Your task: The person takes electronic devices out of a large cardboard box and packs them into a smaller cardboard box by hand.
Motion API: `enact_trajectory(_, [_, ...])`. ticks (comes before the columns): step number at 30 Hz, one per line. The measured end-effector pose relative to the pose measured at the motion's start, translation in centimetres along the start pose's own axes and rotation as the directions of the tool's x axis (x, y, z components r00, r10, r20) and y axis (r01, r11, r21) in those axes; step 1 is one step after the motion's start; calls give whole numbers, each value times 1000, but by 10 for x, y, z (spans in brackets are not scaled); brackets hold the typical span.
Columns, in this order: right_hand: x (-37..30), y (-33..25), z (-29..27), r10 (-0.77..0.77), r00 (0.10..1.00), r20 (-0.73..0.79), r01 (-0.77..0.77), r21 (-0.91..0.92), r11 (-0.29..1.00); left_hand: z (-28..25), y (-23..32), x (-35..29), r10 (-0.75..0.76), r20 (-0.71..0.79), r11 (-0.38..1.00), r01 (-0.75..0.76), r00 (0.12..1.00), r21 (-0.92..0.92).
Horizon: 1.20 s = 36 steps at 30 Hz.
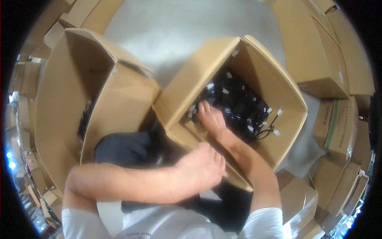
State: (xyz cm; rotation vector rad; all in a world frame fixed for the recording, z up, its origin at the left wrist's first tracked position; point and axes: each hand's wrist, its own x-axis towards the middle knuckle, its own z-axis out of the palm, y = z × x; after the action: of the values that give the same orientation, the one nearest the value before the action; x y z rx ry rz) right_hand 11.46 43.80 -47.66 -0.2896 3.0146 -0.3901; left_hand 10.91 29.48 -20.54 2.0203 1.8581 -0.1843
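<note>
An open cardboard box [195, 71] stands tilted in front of me. Inside lies a heap of black cable harnesses [234, 99] with white connectors on their ends. My right hand [213, 120] reaches down into the box, its fingers bent together against the harnesses at the left wall; its fingertips are partly hidden. Across the near side of the box comes my left hand [203, 164], with fingers curled closed beside the near flap [234, 173]. What it holds, if anything, is hidden from view. A few loose cable ends with white connectors [276, 132] lean against the right wall.
To the left stands another tall open carton [51, 107] with something dark inside. Large cardboard boxes [314, 51] line the right, among them a box with a green stripe [336, 123]. My dark-clothed knee [123, 147] is between the two open cartons. Grey floor [191, 24] shows beyond them.
</note>
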Motion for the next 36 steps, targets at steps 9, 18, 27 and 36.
enact_trajectory(9, [19, 1, 7, -324, 909, -260, 371, 153, 916, 0, -6, -6, -26, 7, 999, 25, 1000, 37])
enact_trajectory(18, [94, 123, -36, 753, 586, -299, -495, 604, 625, -4, -7, 14, 14, 35, 998, -12, 999, -55])
enact_trajectory(27, [27, 40, 17, 62, 947, -316, -107, -126, 986, -8, -16, 12, -26, 66, 998, 29, 997, -49])
enact_trajectory(36, [-48, 118, -93, 570, 708, 416, -416, -406, 813, -1, 3, 6, 40, 102, 998, -43, 994, 34])
